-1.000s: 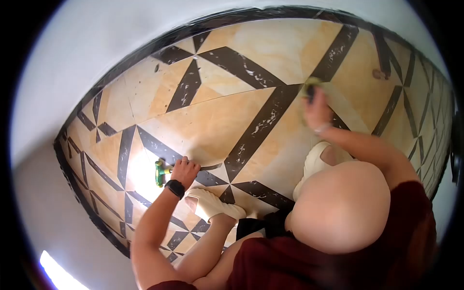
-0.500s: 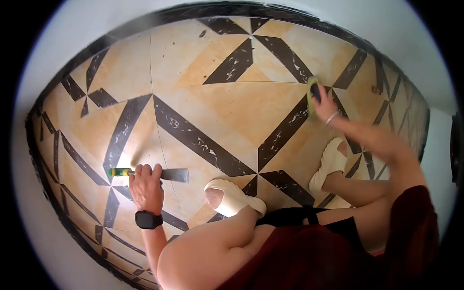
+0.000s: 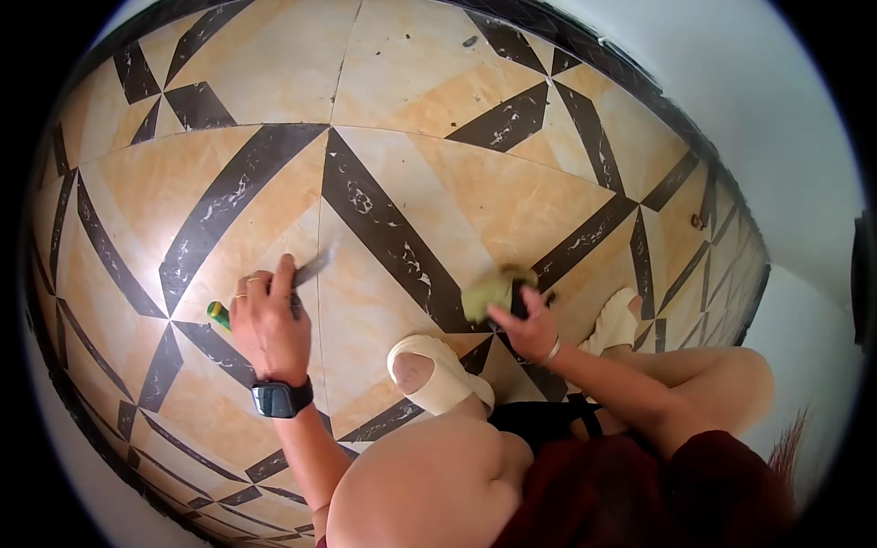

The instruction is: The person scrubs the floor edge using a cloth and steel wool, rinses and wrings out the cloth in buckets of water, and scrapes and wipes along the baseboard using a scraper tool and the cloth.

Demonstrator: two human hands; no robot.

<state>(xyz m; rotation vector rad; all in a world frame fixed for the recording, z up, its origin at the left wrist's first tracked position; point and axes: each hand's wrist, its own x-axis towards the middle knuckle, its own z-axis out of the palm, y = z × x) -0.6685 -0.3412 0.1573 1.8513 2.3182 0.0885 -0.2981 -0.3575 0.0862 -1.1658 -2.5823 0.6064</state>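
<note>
My left hand [image 3: 272,320] is closed around a putty knife. Its green and yellow handle [image 3: 219,315] sticks out on the left, and the blurred metal blade [image 3: 317,262] points up and right above the floor. Near my left foot, my right hand [image 3: 530,327] grips a green scrubber [image 3: 487,300] with a dark grip. The scrubber is tilted so that its green side shows; motion blurs it, and whether it touches the tiles I cannot tell.
Patterned floor tiles [image 3: 247,173] with dark bands spread all around. Small dark specks and a bit of debris [image 3: 470,41] lie farther off. A brown scrap [image 3: 697,221] lies near the right wall [image 3: 786,137]. My cream slippers [image 3: 438,379] stand on the floor; bristles [image 3: 787,443] show at right.
My right hand has drawn the scrubber back from the far right toward my feet and tipped it. The putty knife's blade has swung upward in my left hand. The view has turned.
</note>
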